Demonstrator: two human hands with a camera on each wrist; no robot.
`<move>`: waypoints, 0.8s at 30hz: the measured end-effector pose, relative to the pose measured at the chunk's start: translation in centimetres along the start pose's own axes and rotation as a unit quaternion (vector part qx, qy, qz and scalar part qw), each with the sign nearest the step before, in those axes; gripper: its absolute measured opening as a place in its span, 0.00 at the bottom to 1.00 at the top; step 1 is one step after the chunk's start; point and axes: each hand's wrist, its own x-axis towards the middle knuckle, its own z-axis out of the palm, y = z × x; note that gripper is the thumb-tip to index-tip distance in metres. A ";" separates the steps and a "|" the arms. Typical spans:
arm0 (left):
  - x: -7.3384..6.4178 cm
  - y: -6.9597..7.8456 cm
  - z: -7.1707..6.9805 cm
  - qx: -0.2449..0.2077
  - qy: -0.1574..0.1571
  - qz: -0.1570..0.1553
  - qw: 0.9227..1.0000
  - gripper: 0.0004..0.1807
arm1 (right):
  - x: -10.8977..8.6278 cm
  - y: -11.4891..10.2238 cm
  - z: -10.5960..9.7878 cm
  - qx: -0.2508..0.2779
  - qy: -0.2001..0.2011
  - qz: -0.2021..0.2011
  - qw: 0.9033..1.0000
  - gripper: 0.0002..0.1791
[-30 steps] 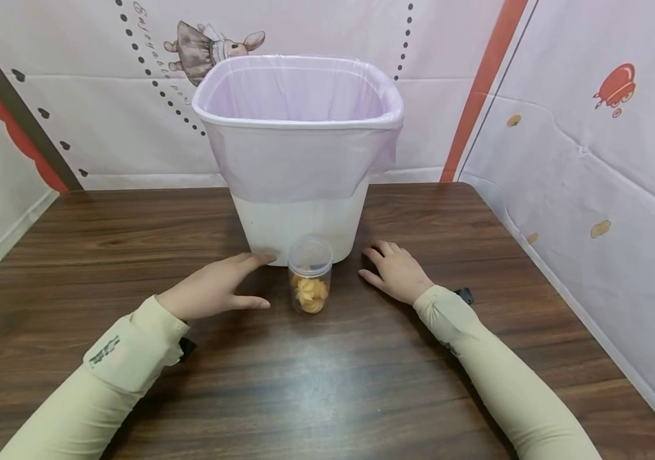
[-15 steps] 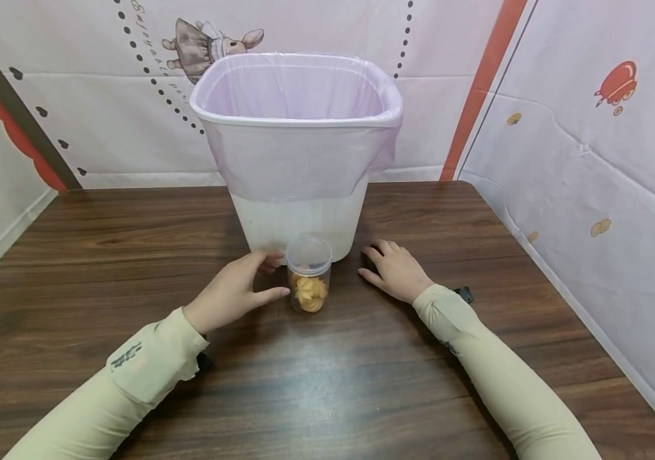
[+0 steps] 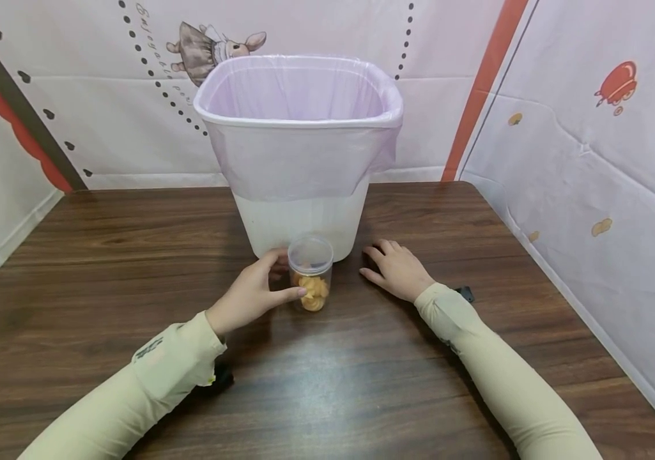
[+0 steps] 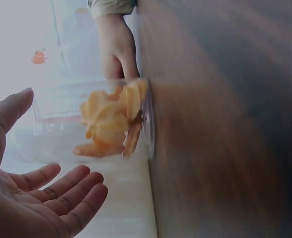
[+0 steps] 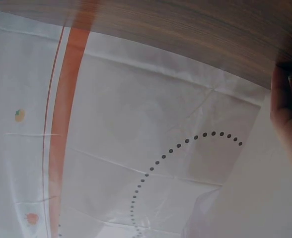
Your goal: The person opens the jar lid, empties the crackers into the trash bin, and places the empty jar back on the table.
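Note:
A clear lidded jar point(image 3: 310, 254) stands upright on the table, with yellow swirl-shaped cookies point(image 3: 314, 294) in its lower part. My left hand point(image 3: 249, 294) is at the jar's left side, thumb in front and fingers partly hidden behind it. In the left wrist view the thumb and spread fingers point(image 4: 84, 201) lie on either side of the jar point(image 4: 56, 119), with a gap showing between them and its wall. To the right of the jar, my right hand point(image 3: 399, 273) rests on the table, fingers loosely bent, holding nothing. The right wrist view shows only part of that hand point(image 5: 287, 114).
Right behind the jar stands a tall white bin point(image 3: 298, 223), lined with a thin purple bag point(image 3: 287, 160) folded over its rim. The dark wood table point(image 3: 327, 383) is bordered by printed cloth walls point(image 3: 563, 128) at the back and both sides.
My left hand has moved right to the jar, its thumb coming across the jar's front and its fingers going behind. The right hand has stayed in place.

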 end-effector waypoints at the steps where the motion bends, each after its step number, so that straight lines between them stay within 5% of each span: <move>1: 0.1 0.0 0.2 -0.001 0.000 0.002 1.000 0.37 | 0.0 0.1 0.0 0.000 -0.003 0.001 1.000 0.29; 13: 1.2 -0.8 1.5 -0.010 -0.014 0.006 1.000 0.40 | 0.0 0.4 0.1 0.010 -0.009 0.002 1.000 0.28; 24: 0.8 -0.8 1.4 0.014 0.010 0.006 1.000 0.40 | 0.2 0.5 -0.5 0.025 0.014 0.001 1.000 0.28</move>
